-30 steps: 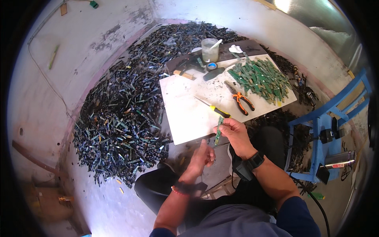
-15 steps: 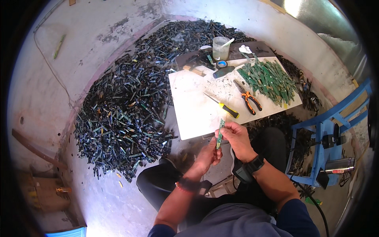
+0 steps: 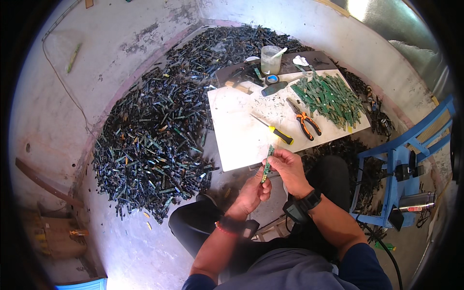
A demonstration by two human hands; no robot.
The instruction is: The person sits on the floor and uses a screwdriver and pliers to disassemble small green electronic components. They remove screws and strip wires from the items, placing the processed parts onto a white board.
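A narrow green circuit board strip [image 3: 267, 165] is held upright and slightly tilted between my two hands, just off the near edge of the white board [image 3: 232, 147]. My left hand [image 3: 253, 192] grips its lower part, and my right hand [image 3: 287, 169] pinches it higher up between thumb and fingers. Beyond my hands lie a screwdriver [image 3: 280, 135] with a yellow and black handle and orange-and-black pliers [image 3: 308, 125]. Similar green strips [image 3: 328, 99] are heaped on the right of the white board.
A large pile of dark strips [image 3: 150, 140] covers the floor at left and behind. A cup of cloudy liquid [image 3: 270, 63], a tape roll [image 3: 272, 79] and a dark-handled tool [image 3: 274, 89] sit at the back. A blue chair [image 3: 386, 188] with a metal flask [image 3: 416, 202] stands at right.
The strip has shifted slightly and leans a little more between my hands. Both hands stay nearly in place, still holding it.
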